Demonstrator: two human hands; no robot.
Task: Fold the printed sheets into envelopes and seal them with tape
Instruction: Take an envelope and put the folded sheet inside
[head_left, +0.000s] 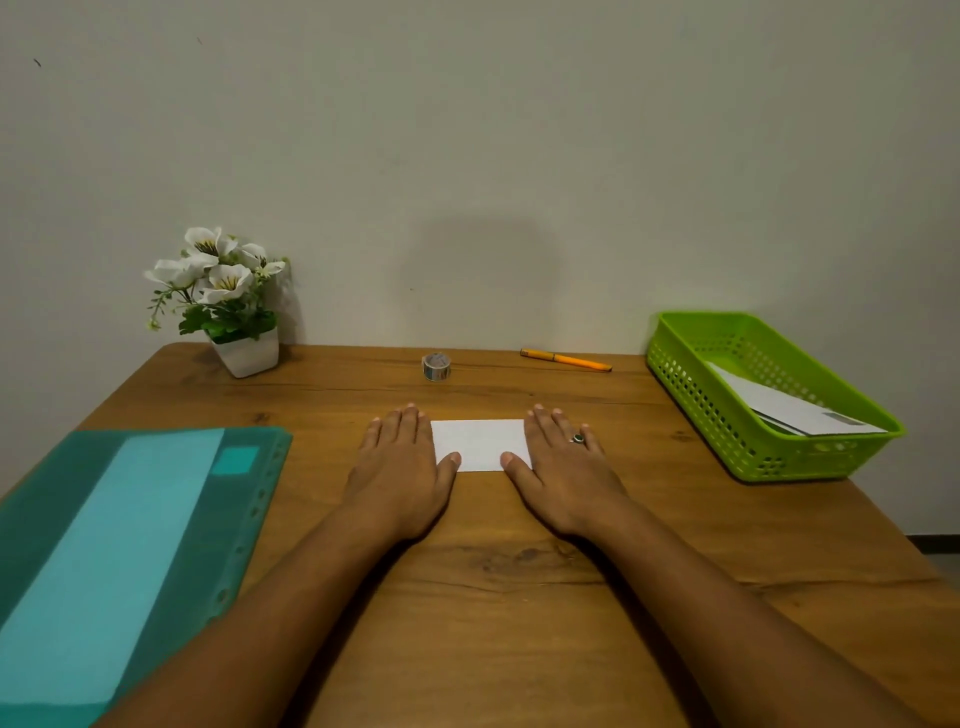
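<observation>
So the folded white paper sheet (480, 444) lies long-axis left-right, left hand (400, 467) and right hand (563, 467) spread flat on its ends; small patterned tape roll (436, 367) sits farther back, nearer the left hand.

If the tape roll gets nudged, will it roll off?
Probably not: the tape roll appears to sit on its flat face, hole upward, so it should slide rather than roll. It looks small, so likely light and easily pinched.

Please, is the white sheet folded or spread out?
Folded: the white sheet is a small rectangle pressed under left hand and right hand.
</observation>
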